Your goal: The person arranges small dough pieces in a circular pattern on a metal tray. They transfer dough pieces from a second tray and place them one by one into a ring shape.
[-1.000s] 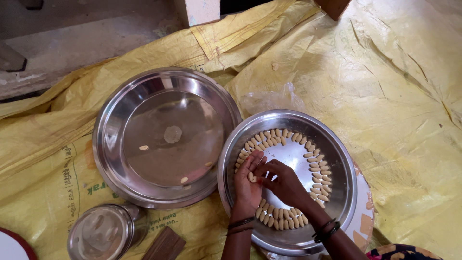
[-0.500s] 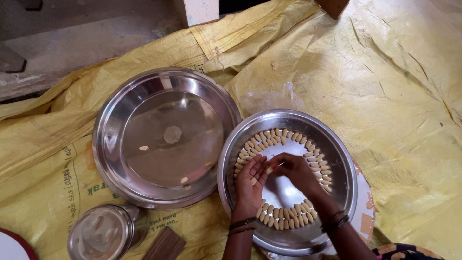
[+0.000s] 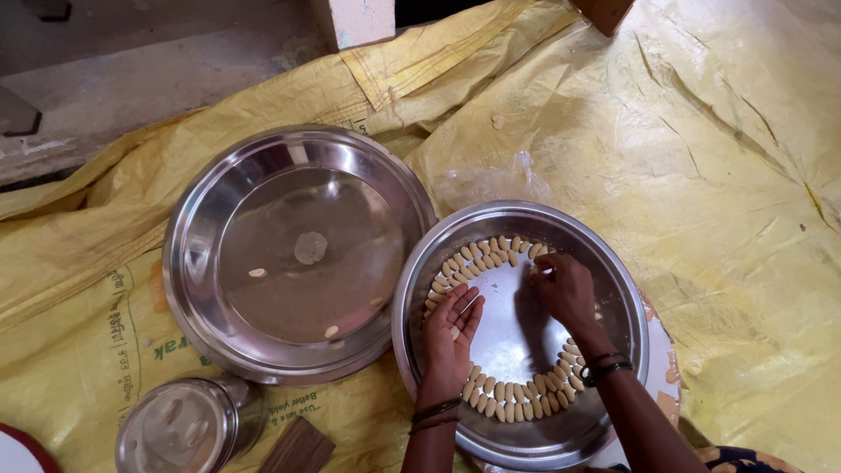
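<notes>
A round steel plate lies on a yellow sheet, with several small pale dough pieces laid in a ring inside it. My left hand rests palm up over the plate's left side, fingers apart, with a small pale piece lying on the palm. Over the upper right of the ring, my right hand has its fingertips pinched at a dough piece. Dark bangles sit on both wrists.
A larger steel plate lies to the left with a few loose pale pieces in it. A small steel lidded container and a brown wooden block sit at the lower left. The yellow plastic sheet covers the floor; bare concrete lies at the top left.
My right hand has moved from the plate's centre, next to the left hand, up to the ring's upper right. My left hand has turned palm up.
</notes>
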